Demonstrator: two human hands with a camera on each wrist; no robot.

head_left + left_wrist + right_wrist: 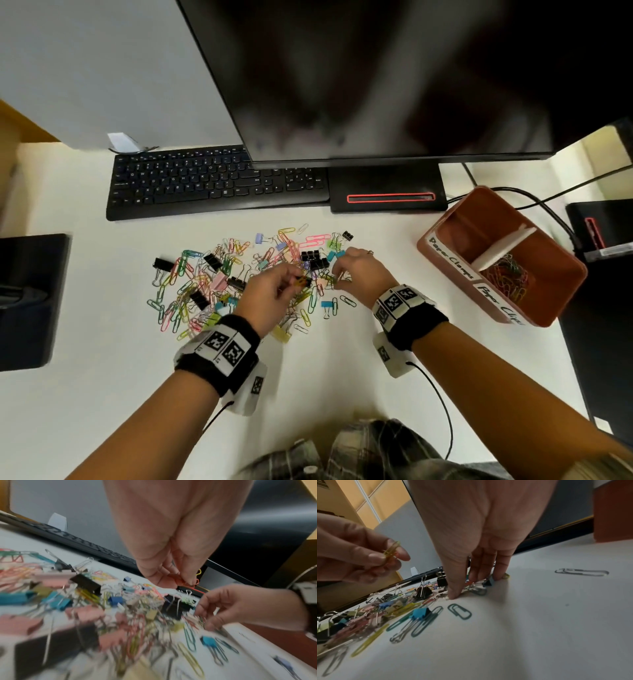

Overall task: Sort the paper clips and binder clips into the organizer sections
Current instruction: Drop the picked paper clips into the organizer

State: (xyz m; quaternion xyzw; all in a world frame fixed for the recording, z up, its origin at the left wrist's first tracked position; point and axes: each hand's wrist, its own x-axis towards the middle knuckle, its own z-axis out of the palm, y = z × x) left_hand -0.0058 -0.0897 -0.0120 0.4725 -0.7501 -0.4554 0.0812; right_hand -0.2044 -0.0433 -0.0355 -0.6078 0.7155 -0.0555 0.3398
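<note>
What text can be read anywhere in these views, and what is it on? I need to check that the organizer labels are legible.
"Paper Clamps": handwritten white label on the front of the brown organizer, by its far section.
"Paper Cli...": second handwritten label, by the near section; its end is cut off.
Keyboard key legends: too small to read.
Wristband markers: square black-and-white patterns, no words.

Desk surroundings, head view.
White desk (342,377) carries a black keyboard (212,181) at far left-centre, partly under the lower edge of a dark, unlit monitor (394,78). Monitor base (387,192), with a red-outlined slot, sits just right of the keyboard. Black cables (534,202) run along the far right. Dark flat object (30,301) at left edge. Plaid fabric (370,452) at near edge.
</note>
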